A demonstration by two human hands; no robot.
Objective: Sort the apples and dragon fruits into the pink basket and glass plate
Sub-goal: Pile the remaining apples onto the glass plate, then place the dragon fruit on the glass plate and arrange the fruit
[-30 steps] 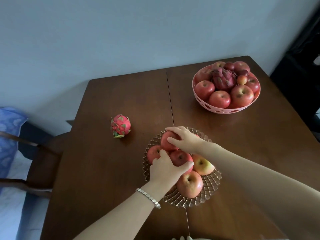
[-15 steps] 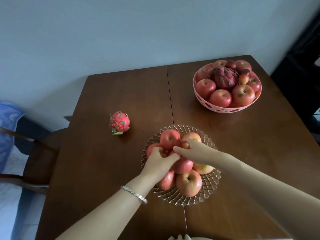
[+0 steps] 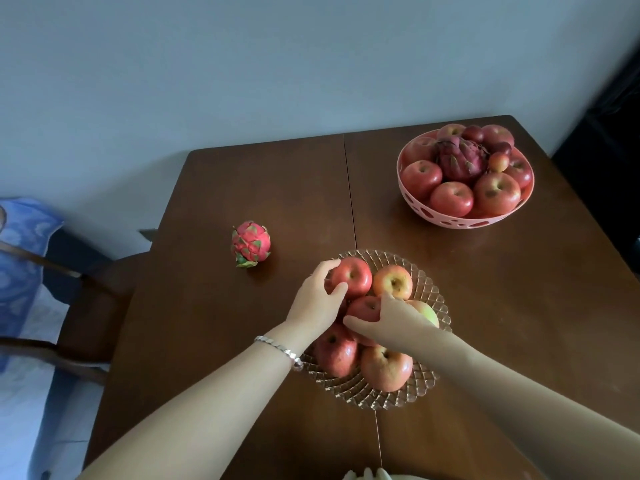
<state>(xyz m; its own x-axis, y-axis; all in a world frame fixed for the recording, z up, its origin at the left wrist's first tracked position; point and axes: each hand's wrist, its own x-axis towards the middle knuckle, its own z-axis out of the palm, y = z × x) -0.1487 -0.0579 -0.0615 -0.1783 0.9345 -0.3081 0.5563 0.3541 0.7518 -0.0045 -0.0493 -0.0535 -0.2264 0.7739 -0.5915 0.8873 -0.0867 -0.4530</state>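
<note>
1 dragon fruit [image 3: 251,243] lies loose on the bench [image 3: 207,323]. On the glass plate [image 3: 429,382], the left grip [image 3: 313,303] clasps the far-left apple [image 3: 351,276] and the right grip [image 3: 393,318] curls round the middle apple [image 3: 363,308]. Next, probably: lift both clear, carry them right to the pink basket [image 3: 464,220].

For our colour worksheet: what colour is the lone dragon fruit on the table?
Dragon fruit: bright pink, green-tipped scales; head view.

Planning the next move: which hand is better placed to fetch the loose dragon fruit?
Probably left: the left hand is nearer the loose dragon fruit, though it grips an apple.
</note>
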